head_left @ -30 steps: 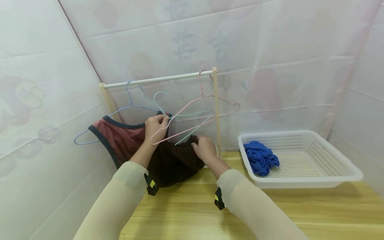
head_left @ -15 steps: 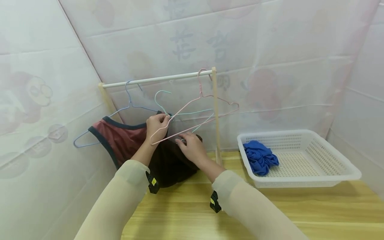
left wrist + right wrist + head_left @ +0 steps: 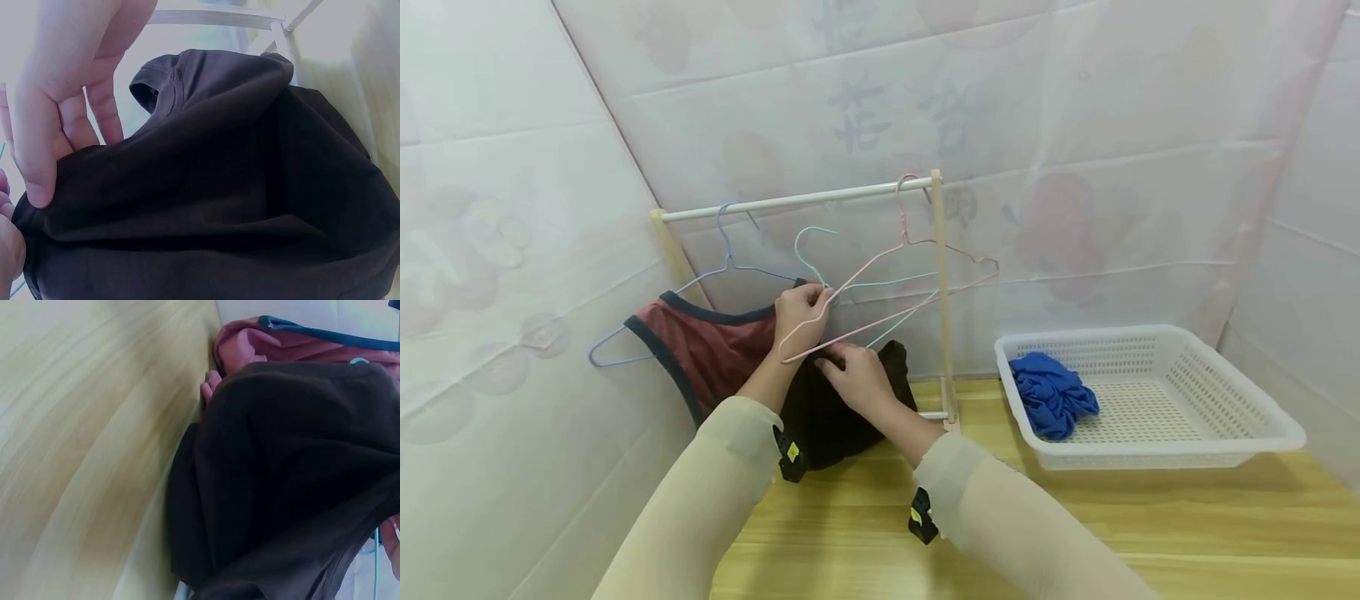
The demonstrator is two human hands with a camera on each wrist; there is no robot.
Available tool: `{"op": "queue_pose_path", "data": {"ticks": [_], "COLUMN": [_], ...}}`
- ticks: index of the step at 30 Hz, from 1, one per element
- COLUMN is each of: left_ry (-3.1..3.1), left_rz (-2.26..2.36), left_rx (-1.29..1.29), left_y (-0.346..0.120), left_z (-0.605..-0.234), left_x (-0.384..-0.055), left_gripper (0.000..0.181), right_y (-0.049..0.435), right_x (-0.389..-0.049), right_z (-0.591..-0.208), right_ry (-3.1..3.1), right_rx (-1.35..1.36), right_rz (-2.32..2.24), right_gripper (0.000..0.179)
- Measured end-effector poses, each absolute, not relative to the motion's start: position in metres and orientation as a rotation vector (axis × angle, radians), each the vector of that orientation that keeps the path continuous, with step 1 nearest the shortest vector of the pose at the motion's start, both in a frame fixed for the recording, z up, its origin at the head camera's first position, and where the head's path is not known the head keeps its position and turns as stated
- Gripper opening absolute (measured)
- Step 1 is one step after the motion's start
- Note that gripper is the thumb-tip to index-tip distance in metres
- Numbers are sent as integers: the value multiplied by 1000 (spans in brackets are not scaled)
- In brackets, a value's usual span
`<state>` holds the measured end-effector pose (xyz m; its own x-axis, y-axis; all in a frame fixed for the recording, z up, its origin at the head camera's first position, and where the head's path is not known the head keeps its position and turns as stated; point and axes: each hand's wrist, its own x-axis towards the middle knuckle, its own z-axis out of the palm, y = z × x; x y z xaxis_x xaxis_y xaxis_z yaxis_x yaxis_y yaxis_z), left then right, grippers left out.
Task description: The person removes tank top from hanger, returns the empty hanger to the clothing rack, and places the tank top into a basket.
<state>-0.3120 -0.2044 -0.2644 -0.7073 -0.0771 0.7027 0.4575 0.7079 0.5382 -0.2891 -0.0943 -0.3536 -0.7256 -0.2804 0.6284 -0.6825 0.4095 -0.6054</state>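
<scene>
My left hand (image 3: 801,317) pinches a mint-green wire hanger (image 3: 808,250) just below its hook. One arm of that hanger stretches to the right behind a pink hanger. A dark brown top (image 3: 820,433) hangs in folds under both hands. My right hand (image 3: 859,379) pinches the edge of the top close below the left one. In the left wrist view the right thumb (image 3: 40,181) presses on the front of the brown cloth (image 3: 187,181), with the other fingers behind it. The right wrist view is mostly filled by the dark cloth (image 3: 294,450).
A small rack with a white rail (image 3: 805,198) carries a pink hanger (image 3: 904,225) and a blue hanger (image 3: 727,242) with a red tank top (image 3: 718,350). A white basket (image 3: 1172,450) holding a crumpled blue garment (image 3: 1052,396) stands on the wooden table (image 3: 1000,500).
My right hand has let go of the top's right part and moved left to the edge near my left hand. The mint hanger has shifted slightly right with the left hand.
</scene>
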Motion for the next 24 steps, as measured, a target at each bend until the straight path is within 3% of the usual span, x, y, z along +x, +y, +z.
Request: {"op": "queue_pose_path", "data": {"ticks": [24], "left_ry": [-2227], "left_rz": [-955], "left_rx": [-378], "left_y": [-204], "left_z": [-255], "left_x": [-310], "left_gripper": [32], "right_y": [-99], "right_x": [-281], "right_z": [-362], "right_ry": [-2321], "right_rx": [934], "right_rz": [1159], "right_gripper": [14]}}
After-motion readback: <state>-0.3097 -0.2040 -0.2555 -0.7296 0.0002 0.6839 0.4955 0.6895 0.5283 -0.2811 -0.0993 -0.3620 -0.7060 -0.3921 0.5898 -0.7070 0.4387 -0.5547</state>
